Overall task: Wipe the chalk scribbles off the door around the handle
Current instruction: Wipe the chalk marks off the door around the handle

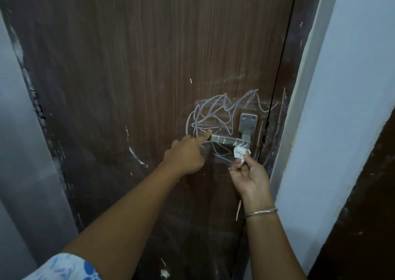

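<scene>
White chalk scribbles (215, 111) loop over the dark brown wooden door (139, 66), above, left of and below the steel lever handle (229, 139), which also carries chalk streaks. My left hand (186, 153) points with its index finger, the tip touching the free end of the lever. My right hand (249, 176) pinches a small crumpled white tissue (239, 152) just under the handle, against the door.
The handle's steel backplate (248, 122) is screwed on near the door's right edge. A dark door frame (286, 91) and a white wall (346, 100) stand to the right. A grey wall (19, 151) borders the left. Scuffs and chalk smears mark the lower door.
</scene>
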The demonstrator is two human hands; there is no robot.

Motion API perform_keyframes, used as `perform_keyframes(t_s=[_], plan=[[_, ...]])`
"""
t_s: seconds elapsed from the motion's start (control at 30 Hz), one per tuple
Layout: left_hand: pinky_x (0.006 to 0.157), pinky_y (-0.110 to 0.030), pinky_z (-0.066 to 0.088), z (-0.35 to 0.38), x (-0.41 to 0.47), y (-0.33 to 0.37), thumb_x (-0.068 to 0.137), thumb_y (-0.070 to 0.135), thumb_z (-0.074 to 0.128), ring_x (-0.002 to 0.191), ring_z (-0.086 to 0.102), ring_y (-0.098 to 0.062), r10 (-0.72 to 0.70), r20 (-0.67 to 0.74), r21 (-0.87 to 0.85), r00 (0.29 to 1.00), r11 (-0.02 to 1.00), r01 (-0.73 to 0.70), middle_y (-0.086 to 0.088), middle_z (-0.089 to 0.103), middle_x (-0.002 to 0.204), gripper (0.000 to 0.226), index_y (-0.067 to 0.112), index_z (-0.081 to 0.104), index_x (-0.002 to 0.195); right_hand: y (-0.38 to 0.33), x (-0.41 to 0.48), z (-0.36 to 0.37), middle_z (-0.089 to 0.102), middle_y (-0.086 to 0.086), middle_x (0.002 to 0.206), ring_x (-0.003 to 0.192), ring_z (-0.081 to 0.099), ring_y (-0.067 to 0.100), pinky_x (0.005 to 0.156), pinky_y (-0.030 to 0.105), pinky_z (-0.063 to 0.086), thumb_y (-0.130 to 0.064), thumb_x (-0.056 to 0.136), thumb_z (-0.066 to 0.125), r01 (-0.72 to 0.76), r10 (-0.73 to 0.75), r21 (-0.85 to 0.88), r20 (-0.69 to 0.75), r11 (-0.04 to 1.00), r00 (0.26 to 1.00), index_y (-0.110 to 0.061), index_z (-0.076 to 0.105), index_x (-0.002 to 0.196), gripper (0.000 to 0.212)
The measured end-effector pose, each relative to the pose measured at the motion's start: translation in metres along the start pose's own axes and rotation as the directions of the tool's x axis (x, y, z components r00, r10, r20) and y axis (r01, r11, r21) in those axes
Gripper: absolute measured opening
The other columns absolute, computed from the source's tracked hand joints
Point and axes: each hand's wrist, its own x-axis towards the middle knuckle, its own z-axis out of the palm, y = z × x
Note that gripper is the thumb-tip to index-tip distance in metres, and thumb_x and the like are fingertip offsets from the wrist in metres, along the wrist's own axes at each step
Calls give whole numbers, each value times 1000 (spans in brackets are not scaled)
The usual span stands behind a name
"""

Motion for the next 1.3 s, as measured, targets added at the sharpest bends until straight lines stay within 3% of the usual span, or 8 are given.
perform_keyframes(t_s=[0.3, 0.5, 0.83, 0.93, 1.0, 1.1, 1.2, 1.3], plan=[[96, -55, 43, -3, 0, -1, 83, 8, 45, 122, 43, -40, 9, 48, -65, 999, 998, -6, -10, 31, 149, 83, 61, 12, 137, 5, 8, 17, 48, 2, 74, 60, 43, 7, 40, 9, 37, 7, 92, 45, 193, -201, -105, -67, 976, 977, -11, 51, 77, 24], [93, -55, 46, -4, 1, -1, 82, 2, 45, 119, 46, -41, 9, 61, -71, 998, 997, -5, -12, 33, 148, 88, 60, 11, 138, 8, 2, 6, 59, 3, 83, 68, 51, 7, 45, 10, 41, 2, 90, 51, 256, -269, -165, -63, 953, 961, -10, 60, 85, 16], [93, -56, 45, 0, 4, -5, 82, 0, 43, 119, 47, -42, 15, 74, -96, 997, 995, -8, -11, 35, 149, 90, 62, 9, 137, 12, -2, 0, 59, 0, 69, 53, 49, 4, 43, 13, 40, -1, 89, 55, 351, -392, -347, -55, 870, 918, -15, 63, 82, 17], [94, -56, 44, 1, 4, -5, 82, -1, 42, 121, 45, -41, 9, 64, -111, 998, 994, -1, -10, 29, 152, 91, 64, 8, 135, 15, -8, -9, 66, 1, 83, 64, 58, 6, 52, 17, 46, -9, 89, 58, 518, -638, -551, -34, 655, 770, -15, 64, 89, 8], [96, -56, 43, 2, 3, -5, 82, 0, 42, 120, 45, -41, 9, 63, -117, 998, 993, -2, -10, 29, 152, 90, 65, 8, 135, 14, -13, -10, 66, 2, 89, 75, 61, 9, 63, 18, 48, -12, 89, 58, 653, -812, -658, 106, 376, 575, -14, 62, 95, 8], [93, -56, 45, 3, 2, -4, 83, 4, 43, 117, 48, -43, 10, 55, -121, 998, 993, -3, -12, 30, 151, 87, 64, 8, 135, 12, -16, -8, 66, 7, 93, 79, 62, 14, 64, 17, 47, -13, 88, 59, 708, -840, -704, 415, -54, 349, -8, 65, 102, 16], [92, -57, 46, 4, 0, -4, 85, 10, 43, 115, 49, -42, 11, 45, -128, 999, 992, -5, -12, 33, 149, 82, 66, 7, 134, 11, -13, -7, 63, 16, 91, 75, 57, 21, 60, 11, 34, -8, 87, 60, 603, -771, -716, 587, -351, 248, -1, 66, 103, 18], [92, -56, 45, 4, 0, -4, 85, 11, 43, 116, 48, -40, 1, 43, -129, 999, 992, 4, -12, 31, 150, 82, 67, 6, 133, 10, -13, -10, 62, 19, 83, 70, 56, 24, 59, 8, 28, -4, 84, 63, 547, -717, -685, 667, -481, 204, 2, 67, 98, 16]])
